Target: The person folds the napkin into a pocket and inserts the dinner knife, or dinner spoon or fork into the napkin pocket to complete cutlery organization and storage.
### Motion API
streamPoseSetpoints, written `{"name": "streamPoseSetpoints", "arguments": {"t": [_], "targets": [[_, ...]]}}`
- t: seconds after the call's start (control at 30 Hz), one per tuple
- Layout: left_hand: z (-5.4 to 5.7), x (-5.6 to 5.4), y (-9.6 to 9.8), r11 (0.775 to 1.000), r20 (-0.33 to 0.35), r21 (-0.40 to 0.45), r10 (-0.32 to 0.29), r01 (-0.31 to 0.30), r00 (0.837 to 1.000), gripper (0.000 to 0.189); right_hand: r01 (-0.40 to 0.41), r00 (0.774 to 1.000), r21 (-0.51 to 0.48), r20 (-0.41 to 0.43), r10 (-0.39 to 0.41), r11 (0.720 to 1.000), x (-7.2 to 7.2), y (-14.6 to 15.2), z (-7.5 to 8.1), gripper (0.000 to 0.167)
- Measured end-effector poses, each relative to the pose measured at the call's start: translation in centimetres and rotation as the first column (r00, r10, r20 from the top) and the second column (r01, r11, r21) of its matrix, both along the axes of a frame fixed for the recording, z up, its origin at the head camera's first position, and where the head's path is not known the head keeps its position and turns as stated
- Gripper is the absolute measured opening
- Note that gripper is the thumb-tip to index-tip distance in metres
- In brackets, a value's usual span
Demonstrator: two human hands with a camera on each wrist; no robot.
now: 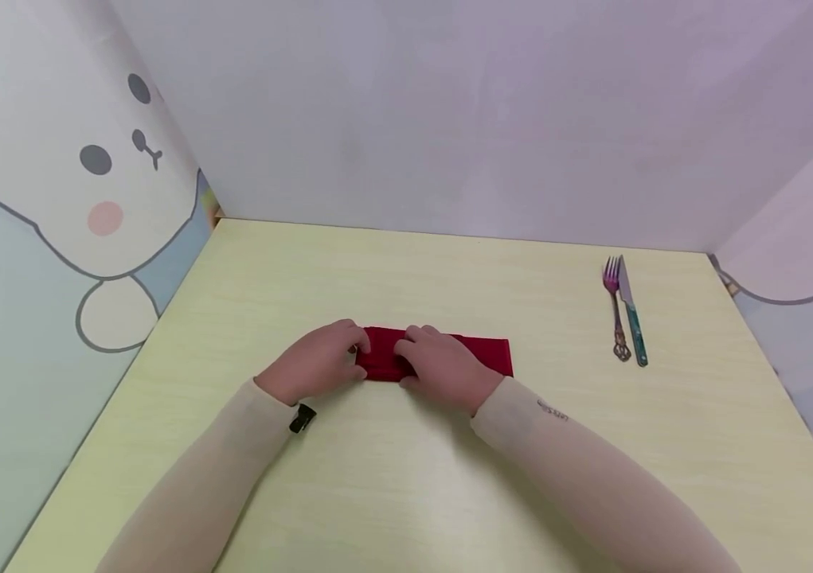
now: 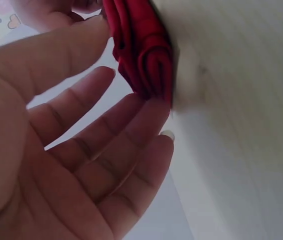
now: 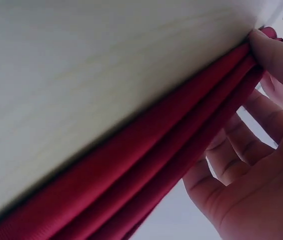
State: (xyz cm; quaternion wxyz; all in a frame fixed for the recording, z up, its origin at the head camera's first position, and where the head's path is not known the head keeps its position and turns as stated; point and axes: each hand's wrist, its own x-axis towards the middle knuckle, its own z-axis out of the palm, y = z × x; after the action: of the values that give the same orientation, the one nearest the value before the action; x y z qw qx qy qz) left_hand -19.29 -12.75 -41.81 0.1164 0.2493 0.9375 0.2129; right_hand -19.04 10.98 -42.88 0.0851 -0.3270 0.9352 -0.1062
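A red cloth napkin [image 1: 381, 355], folded into a long, layered strip, lies crosswise on the table. My left hand [image 1: 318, 360] is at its left end, fingers bent around the end and thumb at a side. In the left wrist view the rolled layers of the napkin [image 2: 154, 57] show at that end, with fingertips [image 2: 154, 107] against them. Left of the strip's middle, my right hand [image 1: 449, 370] holds the napkin from above. In the right wrist view, its thumb [image 3: 276, 57] presses the near long edge while the other fingers reach over the top.
A fork [image 1: 616, 306] and a knife with a green handle [image 1: 637, 330] lie side by side at the right of the pale wooden table [image 1: 377, 493]. Light curtains with cartoon animals [image 1: 105, 159] surround the table's back and sides.
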Motion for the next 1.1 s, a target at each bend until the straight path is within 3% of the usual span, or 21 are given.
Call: {"name": "streamPoseSetpoints", "arguments": {"t": [0.2,0.33,0.5,0.63,0.77,0.87,0.97,1.1], "targets": [[-0.4,-0.1,-0.1,1.0,0.024,0.026,0.01,-0.01,1.0,0.023,-0.001,1.0,-0.013,0.006,0.001,1.0,-0.4,-0.1,-0.2,0.011],[-0.2,-0.4,-0.3,0.996,0.057,0.073,0.055,-0.059,0.997,0.027,0.006,1.0,-0.047,0.015,-0.006,0.999,-0.6,-0.2,0.0,0.008],[0.5,-0.4,-0.6,0.975,0.053,0.19,0.111,-0.119,0.992,0.016,0.069,0.989,-0.101,0.141,-0.054,0.992,-1.5,0.2,0.2,0.022],[1.0,0.2,-0.3,0.969,0.023,0.243,0.035,-0.039,0.999,0.008,0.134,0.961,-0.138,0.261,-0.094,0.981,-2.7,0.8,0.2,0.025],[1.0,0.8,0.5,0.981,-0.045,0.167,-0.093,0.099,0.995,0.007,0.197,0.928,-0.164,0.348,-0.13,0.967,-3.7,1.4,0.3,0.021],[0.7,1.1,0.9,0.984,-0.097,0.064,-0.159,0.166,0.983,0.015,0.217,0.912,-0.18,0.388,-0.134,0.959,-4.0,1.7,0.4,0.02],[0.1,1.2,1.1,0.979,-0.111,-0.019,-0.203,0.202,0.973,0.024,0.219,0.904,-0.181,0.408,-0.13,0.959,-4.0,1.8,0.4,0.019],[-0.6,1.1,1.5,0.973,-0.132,-0.101,-0.218,0.206,0.967,0.029,0.214,0.898,-0.178,0.422,-0.122,0.961,-3.4,2.0,0.4,0.017]]}}
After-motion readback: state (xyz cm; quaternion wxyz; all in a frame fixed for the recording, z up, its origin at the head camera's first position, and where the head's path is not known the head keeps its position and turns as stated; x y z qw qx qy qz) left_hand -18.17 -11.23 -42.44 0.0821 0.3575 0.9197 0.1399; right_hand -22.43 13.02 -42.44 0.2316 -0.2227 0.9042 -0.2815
